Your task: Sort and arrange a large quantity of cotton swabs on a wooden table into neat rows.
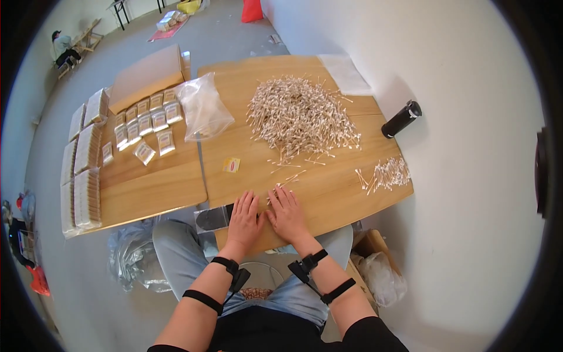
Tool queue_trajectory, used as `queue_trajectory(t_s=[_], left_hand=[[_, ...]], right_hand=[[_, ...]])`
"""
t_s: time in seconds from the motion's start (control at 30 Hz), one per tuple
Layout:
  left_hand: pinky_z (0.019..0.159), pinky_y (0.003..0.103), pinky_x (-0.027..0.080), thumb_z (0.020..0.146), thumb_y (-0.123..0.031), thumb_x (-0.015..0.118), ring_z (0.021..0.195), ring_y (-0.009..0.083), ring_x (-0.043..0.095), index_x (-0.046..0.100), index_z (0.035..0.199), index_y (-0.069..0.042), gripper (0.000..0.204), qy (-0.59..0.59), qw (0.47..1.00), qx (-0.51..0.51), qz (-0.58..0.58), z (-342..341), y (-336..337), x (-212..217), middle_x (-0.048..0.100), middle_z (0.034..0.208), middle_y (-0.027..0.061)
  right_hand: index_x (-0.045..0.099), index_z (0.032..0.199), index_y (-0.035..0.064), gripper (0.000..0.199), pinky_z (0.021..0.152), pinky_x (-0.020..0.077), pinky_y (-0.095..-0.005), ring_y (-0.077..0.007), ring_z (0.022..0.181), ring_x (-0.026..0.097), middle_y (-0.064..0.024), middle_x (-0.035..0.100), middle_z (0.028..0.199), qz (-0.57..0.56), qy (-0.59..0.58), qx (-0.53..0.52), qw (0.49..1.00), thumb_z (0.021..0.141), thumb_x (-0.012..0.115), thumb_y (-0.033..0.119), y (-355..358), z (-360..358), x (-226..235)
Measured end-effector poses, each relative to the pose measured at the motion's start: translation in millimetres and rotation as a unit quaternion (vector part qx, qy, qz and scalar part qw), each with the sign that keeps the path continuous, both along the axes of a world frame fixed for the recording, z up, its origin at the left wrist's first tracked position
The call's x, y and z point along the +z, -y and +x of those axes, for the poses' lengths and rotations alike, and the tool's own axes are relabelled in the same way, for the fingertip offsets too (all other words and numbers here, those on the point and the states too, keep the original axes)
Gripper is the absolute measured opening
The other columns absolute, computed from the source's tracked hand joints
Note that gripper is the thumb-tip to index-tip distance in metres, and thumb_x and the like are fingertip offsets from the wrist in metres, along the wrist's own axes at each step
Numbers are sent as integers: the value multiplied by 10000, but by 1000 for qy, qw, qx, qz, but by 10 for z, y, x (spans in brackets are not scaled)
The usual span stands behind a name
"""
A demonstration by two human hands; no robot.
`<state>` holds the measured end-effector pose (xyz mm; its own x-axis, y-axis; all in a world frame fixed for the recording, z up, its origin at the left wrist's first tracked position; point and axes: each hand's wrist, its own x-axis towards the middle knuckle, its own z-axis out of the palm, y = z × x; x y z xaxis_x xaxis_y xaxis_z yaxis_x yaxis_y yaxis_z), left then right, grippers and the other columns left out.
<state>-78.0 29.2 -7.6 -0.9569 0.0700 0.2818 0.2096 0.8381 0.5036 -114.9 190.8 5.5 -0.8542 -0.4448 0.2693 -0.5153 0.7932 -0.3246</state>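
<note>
The person is sitting at a wooden bench (328, 193) and is resting both hands flat on its near edge. The left hand (244, 220) is lying palm down with the fingers spread, holding nothing. The right hand (287, 212) is lying just beside it, also open and empty, and its fingertips are touching a few loose cotton swabs (286, 183). Farther from the person, in the middle of the bench, a big pile of cotton swabs (299, 114) is lying. A smaller heap of swabs (388, 174) is lying near the right edge. A small yellow packet (231, 165) is lying between the hands and the big pile. A clear plastic bag (204, 108) is lying at the left of the pile. On the second bench to the left, small filled packets (146, 120) are lying in rows. A black bottle (402, 119) is lying at the right, beside the wall.
</note>
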Motion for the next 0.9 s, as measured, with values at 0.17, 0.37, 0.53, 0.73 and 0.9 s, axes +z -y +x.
queue_trajectory(t_s=[0.17, 0.37, 0.53, 0.73, 0.9], left_hand=[[1147, 465, 277, 896, -296, 618, 1354, 318, 391, 500, 1317, -23, 516, -11, 1000, 1, 1, 9, 31, -23, 466, 1398, 169], [1128, 455, 303, 872, -311, 651, 1318, 302, 429, 593, 1178, -61, 400, -26, 999, -40, -1, 53, 14, 65, 514, 1332, 153], [1078, 449, 366, 840, -208, 676, 1222, 301, 507, 646, 1012, -79, 216, -63, 997, -43, 24, 48, 36, 2, 581, 1219, 119], [986, 419, 442, 822, -116, 681, 1093, 316, 577, 656, 924, -70, 115, -88, 993, -30, 78, 6, 37, -39, 631, 1083, 100], [937, 403, 448, 830, -125, 671, 1055, 297, 573, 650, 901, -72, 91, -85, 991, -6, 99, -8, 8, -78, 624, 1063, 86]], right_hand=[[539, 1309, 73, 469, 1049, 401, -429, -347, 1262, 479, -162, 505, 1371, -209, 59, -10, 976, 851, 633, 102, -143, 90, -64], [619, 1183, 75, 383, 963, 445, -439, -347, 1132, 531, -155, 552, 1259, -159, -44, -88, 982, 801, 634, 49, -423, -331, -81], [685, 1007, 75, 233, 900, 455, -405, -308, 1039, 567, -106, 638, 1066, -139, -79, -69, 985, 774, 679, 79, -373, -317, -96], [671, 865, 77, 90, 845, 459, -388, -298, 945, 574, -96, 630, 934, -157, -94, -104, 978, 784, 697, 106, -358, -259, -78], [641, 836, 70, 57, 809, 461, -398, -306, 897, 561, -99, 605, 878, -153, -109, -117, 975, 799, 679, 92, -354, -255, -114]])
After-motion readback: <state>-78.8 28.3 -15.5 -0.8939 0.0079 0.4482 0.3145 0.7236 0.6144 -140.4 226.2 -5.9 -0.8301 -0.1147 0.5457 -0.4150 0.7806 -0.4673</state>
